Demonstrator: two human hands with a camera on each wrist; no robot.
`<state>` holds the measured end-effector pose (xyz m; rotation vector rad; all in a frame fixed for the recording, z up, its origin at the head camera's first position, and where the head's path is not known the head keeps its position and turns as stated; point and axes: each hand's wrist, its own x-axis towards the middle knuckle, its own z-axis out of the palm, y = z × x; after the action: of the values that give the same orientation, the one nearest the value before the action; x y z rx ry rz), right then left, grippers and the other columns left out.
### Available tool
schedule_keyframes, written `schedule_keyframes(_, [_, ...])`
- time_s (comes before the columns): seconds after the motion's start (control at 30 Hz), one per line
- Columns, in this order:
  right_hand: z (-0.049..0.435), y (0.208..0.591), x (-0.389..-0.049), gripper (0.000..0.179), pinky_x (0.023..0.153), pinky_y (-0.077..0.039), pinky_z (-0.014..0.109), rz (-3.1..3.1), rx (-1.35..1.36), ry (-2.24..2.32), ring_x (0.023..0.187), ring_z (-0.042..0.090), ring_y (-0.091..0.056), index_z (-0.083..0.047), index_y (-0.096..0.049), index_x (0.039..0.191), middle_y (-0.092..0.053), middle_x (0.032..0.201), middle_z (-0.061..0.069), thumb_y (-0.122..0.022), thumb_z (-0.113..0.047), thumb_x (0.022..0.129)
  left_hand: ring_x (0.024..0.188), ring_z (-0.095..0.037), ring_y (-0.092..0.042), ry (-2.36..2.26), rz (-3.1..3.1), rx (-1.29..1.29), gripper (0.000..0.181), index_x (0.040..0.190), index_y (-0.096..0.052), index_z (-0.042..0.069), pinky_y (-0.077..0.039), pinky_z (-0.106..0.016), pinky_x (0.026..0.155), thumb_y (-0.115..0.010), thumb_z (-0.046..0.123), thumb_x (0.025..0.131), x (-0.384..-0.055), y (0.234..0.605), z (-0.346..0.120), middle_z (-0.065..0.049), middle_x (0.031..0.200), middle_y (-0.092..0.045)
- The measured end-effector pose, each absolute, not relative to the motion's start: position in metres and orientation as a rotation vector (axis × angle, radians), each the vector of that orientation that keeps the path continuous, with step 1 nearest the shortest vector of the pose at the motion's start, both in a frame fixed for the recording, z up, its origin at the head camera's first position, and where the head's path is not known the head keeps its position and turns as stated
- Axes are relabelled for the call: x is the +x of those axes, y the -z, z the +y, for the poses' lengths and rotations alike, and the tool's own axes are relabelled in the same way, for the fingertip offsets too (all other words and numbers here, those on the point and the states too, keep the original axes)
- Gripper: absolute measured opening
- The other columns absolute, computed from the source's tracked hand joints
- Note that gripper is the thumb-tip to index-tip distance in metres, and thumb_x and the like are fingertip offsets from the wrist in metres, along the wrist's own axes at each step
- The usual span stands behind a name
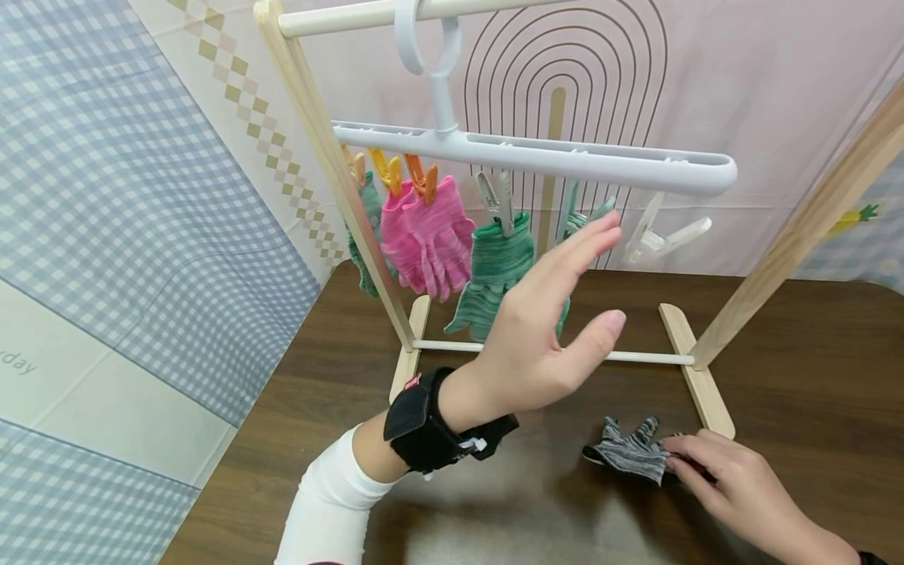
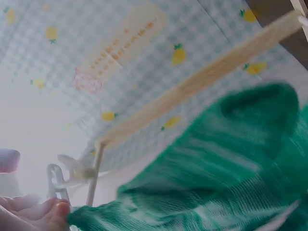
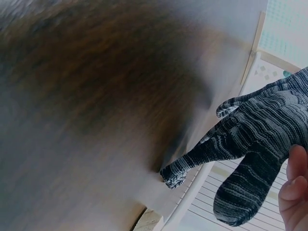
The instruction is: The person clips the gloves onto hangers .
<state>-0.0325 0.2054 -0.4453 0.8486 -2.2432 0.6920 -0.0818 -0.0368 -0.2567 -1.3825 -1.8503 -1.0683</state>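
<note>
My left hand (image 1: 540,337) is raised before the hanger, its fingers extended and thumb spread apart from them. Behind it hang a green glove (image 1: 494,263) on a grey clothespin (image 1: 497,202) and another green item on a teal clothespin (image 1: 569,210), partly hidden by the fingers. In the left wrist view, green knit fabric (image 2: 207,163) fills the lower right, beside the fingertips. Low over the table, my right hand (image 1: 741,482) pinches a black-and-grey glove (image 1: 628,451) between thumb and fingers. The right wrist view shows its striped glove fingers dangling.
A white clip hanger (image 1: 586,161) hangs from a wooden rack (image 1: 770,220). Pink gloves (image 1: 427,231) hang on its left half from orange and yellow clothespins, with a further green glove (image 1: 367,227) behind the rack's post. A white clothespin (image 1: 664,235) dangles at the right end.
</note>
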Motion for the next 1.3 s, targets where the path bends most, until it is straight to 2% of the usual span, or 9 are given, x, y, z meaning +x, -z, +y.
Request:
schedule_keyframes(0.2, [0.205, 0.445, -0.032, 0.041, 0.053, -0.033, 0.01, -2.252, 0.845, -0.696, 0.065, -0.013, -0.036, -0.013, -0.064, 0.079, -0.055, 0.07, -0.014, -0.038, -0.042, 0.091, 0.135, -0.01, -0.018, 1.025, -2.047, -1.346, 0.061, 0.133, -0.028, -0.007, -0.018, -0.02, 0.107, -0.055, 0.013, 0.083, -0.079, 0.254, -0.029, -0.017, 0.142, -0.029])
schedule_keyframes(0.4, [0.205, 0.445, -0.031, 0.041, 0.054, -0.033, 0.01, -2.254, 0.845, -0.705, 0.065, -0.013, -0.036, -0.012, -0.064, 0.08, -0.055, 0.07, -0.014, -0.038, -0.042, 0.091, 0.135, -0.003, -0.007, 1.0, -2.365, -1.229, 0.066, 0.14, -0.015, 0.003, -0.01, -0.016, 0.107, -0.05, 0.024, 0.088, -0.081, 0.246, -0.02, -0.006, 0.148, -0.016])
schedule_keyframes(0.63, [0.206, 0.446, -0.032, 0.042, 0.054, -0.033, 0.009, -2.261, 0.841, -0.712, 0.066, -0.014, -0.035, -0.012, -0.064, 0.079, -0.056, 0.07, -0.013, -0.038, -0.043, 0.091, 0.131, 0.005, 0.005, 1.06, -2.569, -1.19, 0.072, 0.142, -0.003, 0.01, -0.005, -0.014, 0.106, -0.047, 0.031, 0.089, -0.089, 0.237, -0.012, 0.002, 0.149, -0.002])
schedule_keyframes(0.97, [0.205, 0.451, -0.035, 0.039, 0.053, -0.032, 0.01, -2.146, 0.875, -0.739, 0.065, -0.011, -0.04, -0.01, -0.065, 0.078, -0.057, 0.07, -0.011, -0.042, -0.04, 0.091, 0.132, 0.002, 0.007, 1.128, -2.637, -1.127, 0.074, 0.142, 0.001, 0.012, -0.007, -0.019, 0.108, -0.047, 0.033, 0.089, -0.094, 0.235, -0.008, 0.002, 0.149, 0.005])
schedule_keyframes(1.17, [0.206, 0.45, -0.034, 0.041, 0.054, -0.034, 0.011, -2.205, 0.851, -0.712, 0.068, -0.013, -0.039, -0.012, -0.064, 0.078, -0.058, 0.07, -0.012, -0.039, -0.042, 0.091, 0.131, 0.004, 0.012, 1.128, -2.653, -1.119, 0.076, 0.141, 0.002, 0.01, -0.001, -0.015, 0.106, -0.047, 0.032, 0.089, -0.096, 0.235, -0.006, 0.003, 0.149, 0.007])
schedule_keyframes(1.3, [0.206, 0.452, -0.036, 0.039, 0.053, -0.033, 0.011, -2.172, 0.866, -0.729, 0.066, -0.012, -0.04, -0.012, -0.064, 0.078, -0.057, 0.07, -0.012, -0.041, -0.041, 0.091, 0.13, 0.005, 0.011, 1.171, -2.668, -1.127, 0.077, 0.141, 0.004, 0.01, -0.002, -0.014, 0.106, -0.048, 0.032, 0.089, -0.097, 0.233, -0.002, 0.004, 0.148, 0.009])
